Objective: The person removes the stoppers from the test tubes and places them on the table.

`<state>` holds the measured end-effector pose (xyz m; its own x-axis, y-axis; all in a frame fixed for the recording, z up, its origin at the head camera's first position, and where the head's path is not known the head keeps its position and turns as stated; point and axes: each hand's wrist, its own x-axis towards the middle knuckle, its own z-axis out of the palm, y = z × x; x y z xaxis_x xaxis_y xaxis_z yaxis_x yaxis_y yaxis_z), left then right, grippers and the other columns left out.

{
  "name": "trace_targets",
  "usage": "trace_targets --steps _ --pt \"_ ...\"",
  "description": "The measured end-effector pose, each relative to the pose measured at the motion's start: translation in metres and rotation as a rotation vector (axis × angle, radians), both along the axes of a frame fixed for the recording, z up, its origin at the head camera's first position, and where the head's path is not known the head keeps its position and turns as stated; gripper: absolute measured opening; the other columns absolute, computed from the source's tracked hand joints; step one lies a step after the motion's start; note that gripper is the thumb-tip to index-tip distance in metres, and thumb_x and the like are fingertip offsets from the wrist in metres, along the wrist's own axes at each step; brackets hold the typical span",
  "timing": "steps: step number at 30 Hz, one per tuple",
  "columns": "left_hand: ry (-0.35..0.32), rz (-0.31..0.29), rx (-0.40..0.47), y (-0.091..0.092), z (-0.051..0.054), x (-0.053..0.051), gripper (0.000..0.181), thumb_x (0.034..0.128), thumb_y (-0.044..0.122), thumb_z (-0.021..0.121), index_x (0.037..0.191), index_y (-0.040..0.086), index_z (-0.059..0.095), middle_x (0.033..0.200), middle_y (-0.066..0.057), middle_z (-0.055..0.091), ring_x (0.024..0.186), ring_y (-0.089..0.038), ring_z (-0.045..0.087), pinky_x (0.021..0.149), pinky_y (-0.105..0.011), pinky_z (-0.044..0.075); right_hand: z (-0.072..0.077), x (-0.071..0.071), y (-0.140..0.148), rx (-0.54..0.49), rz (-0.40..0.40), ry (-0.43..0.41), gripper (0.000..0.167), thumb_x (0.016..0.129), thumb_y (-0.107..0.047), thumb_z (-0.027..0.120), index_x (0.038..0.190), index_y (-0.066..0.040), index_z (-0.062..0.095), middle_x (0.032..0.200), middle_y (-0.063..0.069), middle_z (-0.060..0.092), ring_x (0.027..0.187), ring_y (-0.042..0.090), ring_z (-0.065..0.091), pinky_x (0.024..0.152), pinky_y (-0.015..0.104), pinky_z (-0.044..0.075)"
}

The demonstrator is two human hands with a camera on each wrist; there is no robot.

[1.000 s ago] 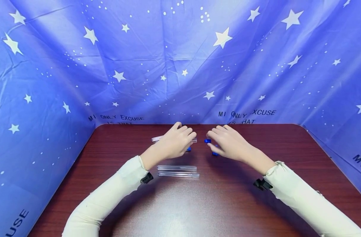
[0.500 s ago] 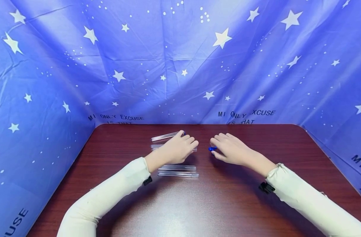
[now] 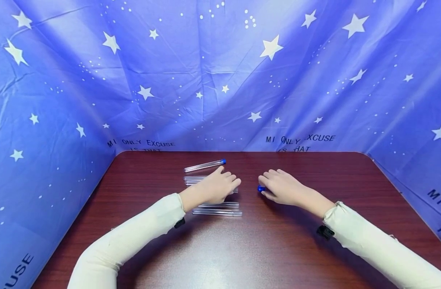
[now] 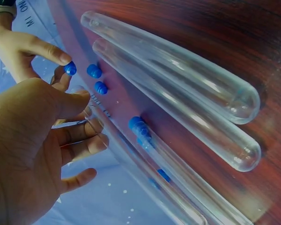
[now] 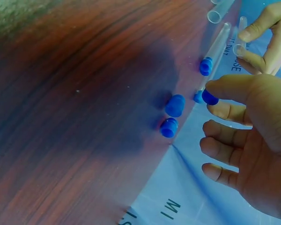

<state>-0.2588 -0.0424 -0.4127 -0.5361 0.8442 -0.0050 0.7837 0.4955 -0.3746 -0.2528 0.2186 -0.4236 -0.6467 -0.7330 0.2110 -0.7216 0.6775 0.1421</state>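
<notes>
In the head view my left hand is left of centre on the table. Its thumb and finger pinch a clear test tube, whose open end faces my right hand in the right wrist view. My right hand pinches a small blue stopper between thumb and forefinger. A gap separates stopper and tube. Beyond my left hand lies a test tube with a blue stopper. A second stoppered tube shows in the right wrist view. Two loose blue stoppers lie below my right hand.
Two test tubes without stoppers lie side by side on the near side of my left hand. The dark red wooden table ends at a blue star-printed cloth behind and at the sides.
My left hand has come away from the stoppered tube at the back, leaving it lying slanted. Both hands have shifted slightly nearer, the right with the stopper.
</notes>
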Motion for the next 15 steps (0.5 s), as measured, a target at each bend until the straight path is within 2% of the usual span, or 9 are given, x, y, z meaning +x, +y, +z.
trace_targets --steps 8,15 --pt "-0.053 0.011 -0.020 0.0022 -0.0041 0.0007 0.030 0.1015 0.028 0.059 0.127 0.013 0.054 0.117 0.001 0.067 0.112 -0.019 0.064 0.107 -0.047 0.046 -0.0042 -0.0002 0.0004 0.025 -0.033 -0.030 0.028 0.085 -0.022 0.079 0.084 -0.015 0.052 0.075 -0.006 0.050 0.073 0.018 0.051 0.065 0.033 0.039" --pt "-0.091 0.035 -0.050 0.0033 -0.0079 0.0004 0.032 0.1039 0.028 0.054 0.132 0.014 0.053 0.123 -0.001 0.067 0.121 -0.021 0.064 0.112 -0.050 0.044 -0.0060 0.0010 -0.0002 0.050 -0.031 -0.033 0.030 0.085 -0.022 0.080 0.083 -0.015 0.051 0.073 -0.006 0.048 0.071 0.016 0.049 0.064 0.032 0.037"
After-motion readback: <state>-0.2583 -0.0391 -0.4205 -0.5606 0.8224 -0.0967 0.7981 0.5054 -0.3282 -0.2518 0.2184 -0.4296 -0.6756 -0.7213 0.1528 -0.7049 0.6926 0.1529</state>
